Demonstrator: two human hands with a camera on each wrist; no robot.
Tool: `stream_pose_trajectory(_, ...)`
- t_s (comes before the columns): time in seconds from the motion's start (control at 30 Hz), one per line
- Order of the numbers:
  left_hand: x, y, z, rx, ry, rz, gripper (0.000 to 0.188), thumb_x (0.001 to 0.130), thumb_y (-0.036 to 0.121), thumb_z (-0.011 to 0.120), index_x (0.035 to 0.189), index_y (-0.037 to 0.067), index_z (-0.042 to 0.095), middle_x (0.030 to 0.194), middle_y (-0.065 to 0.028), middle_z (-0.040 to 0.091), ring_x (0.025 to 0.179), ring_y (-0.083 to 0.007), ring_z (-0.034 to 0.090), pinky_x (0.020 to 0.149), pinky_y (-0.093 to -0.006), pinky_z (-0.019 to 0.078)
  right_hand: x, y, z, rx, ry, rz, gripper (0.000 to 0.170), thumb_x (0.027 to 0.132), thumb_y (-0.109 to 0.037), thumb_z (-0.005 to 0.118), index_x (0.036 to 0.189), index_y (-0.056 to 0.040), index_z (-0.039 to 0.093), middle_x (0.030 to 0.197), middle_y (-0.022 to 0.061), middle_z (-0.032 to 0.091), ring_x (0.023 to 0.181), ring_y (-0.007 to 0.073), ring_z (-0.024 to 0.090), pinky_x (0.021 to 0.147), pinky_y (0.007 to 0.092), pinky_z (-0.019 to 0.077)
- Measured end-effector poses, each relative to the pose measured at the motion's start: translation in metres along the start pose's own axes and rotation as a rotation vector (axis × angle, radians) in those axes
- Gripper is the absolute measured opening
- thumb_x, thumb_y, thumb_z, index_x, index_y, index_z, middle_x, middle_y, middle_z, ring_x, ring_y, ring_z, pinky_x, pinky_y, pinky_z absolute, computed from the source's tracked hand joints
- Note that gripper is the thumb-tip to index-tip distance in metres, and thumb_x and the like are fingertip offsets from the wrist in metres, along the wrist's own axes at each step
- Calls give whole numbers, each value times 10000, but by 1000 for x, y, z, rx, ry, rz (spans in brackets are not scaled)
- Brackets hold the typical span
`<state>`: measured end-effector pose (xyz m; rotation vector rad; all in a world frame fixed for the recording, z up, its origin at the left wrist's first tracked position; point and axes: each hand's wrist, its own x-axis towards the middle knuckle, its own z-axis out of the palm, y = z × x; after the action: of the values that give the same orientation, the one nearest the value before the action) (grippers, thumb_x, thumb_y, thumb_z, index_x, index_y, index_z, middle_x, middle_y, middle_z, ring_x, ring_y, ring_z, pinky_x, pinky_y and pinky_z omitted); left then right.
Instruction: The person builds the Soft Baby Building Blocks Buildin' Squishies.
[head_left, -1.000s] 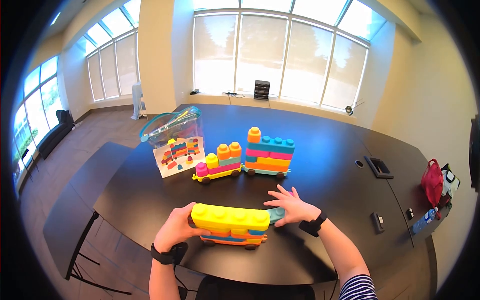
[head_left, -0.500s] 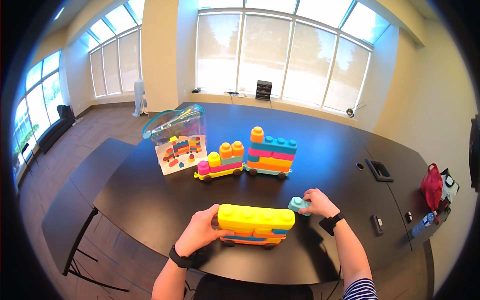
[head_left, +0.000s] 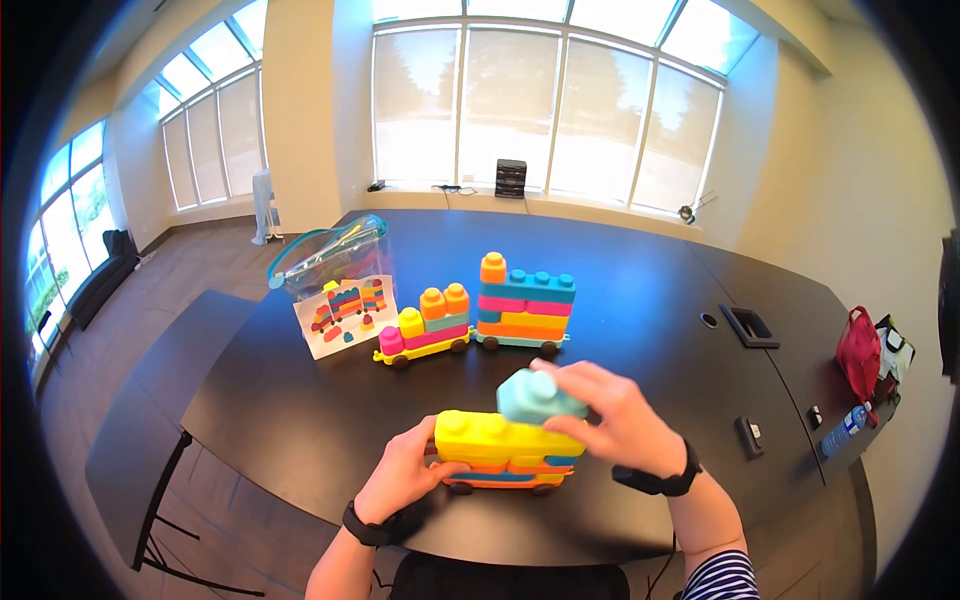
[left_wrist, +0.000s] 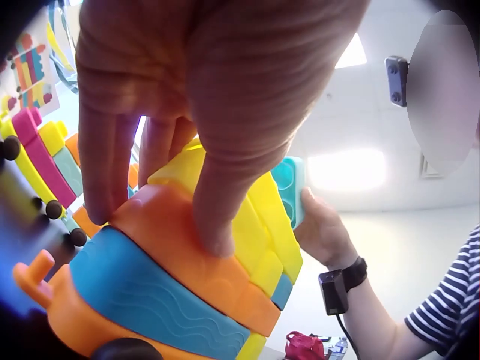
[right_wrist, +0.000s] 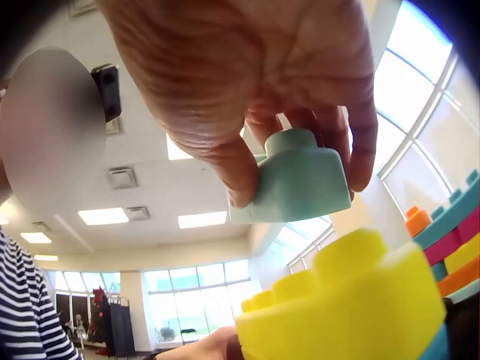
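Observation:
My left hand (head_left: 402, 468) grips the left end of a block wagon, thumb on its near side. The wagon has a long yellow block (head_left: 490, 432) on top, orange and blue blocks (left_wrist: 154, 289) below, and an orange wheeled base (left_wrist: 71, 311). My right hand (head_left: 625, 420) pinches a pale teal building block (right_wrist: 304, 180) between thumb and fingers, holding it just above the yellow block's studs. Behind the wagon stand two more block wagons: a yellow-based one (head_left: 430, 350) and a taller teal-based one (head_left: 525, 310).
At the back left a clear zip bag (head_left: 350, 250) stands behind a picture card (head_left: 345, 315) of a block train. On the right are a small dark device (head_left: 750, 437), a water bottle (head_left: 845, 430), a red bag (head_left: 857, 355) and a table socket box (head_left: 748, 327).
My right hand first reached toward the teal block beside the wagon, then took hold of it and lifted it left over the yellow block. My left hand kept its grip on the wagon.

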<state>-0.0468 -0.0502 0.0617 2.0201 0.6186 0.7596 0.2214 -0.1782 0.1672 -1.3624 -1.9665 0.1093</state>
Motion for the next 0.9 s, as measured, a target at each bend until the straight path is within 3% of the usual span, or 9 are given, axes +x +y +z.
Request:
stream_pose_trajectory(0.13,-1,-3,1,15,17,43,558,872,62,886,1347,4,599,1230,-172,747,1152,-337,760,1010,-399,618,1,1,27,-218,-28,-118,570,978,-257,788,1479,-46,616,1188,142,690,1046,323,669,908,421,553)
stream_pose_trajectory(0.37,-1,-6,0,12,17,55,569,866,69,890,1351,7,598,1221,-172,747,1148,-338,760,1007,-403,620,3,-1,34,-293,-54,-108,551,963,-267,799,1448,-64,634,1167,132,693,983,320,653,882,417,521)
stream_pose_trajectory(0.57,0,-5,2,29,18,65,577,863,72,894,1357,7,601,1217,-168,748,1140,-329,764,1003,-397,626,-1,0,41,-366,-44,-153,514,981,-278,760,1398,-4,637,1118,121,681,1000,290,664,878,409,513)
stream_pose_trajectory(0.9,0,-6,1,28,8,45,569,868,70,889,1356,6,605,1227,-160,749,1140,-310,767,1003,-391,625,-2,7,48,-281,-51,-109,520,999,-270,753,1433,-14,624,1137,134,679,978,312,660,877,410,520)
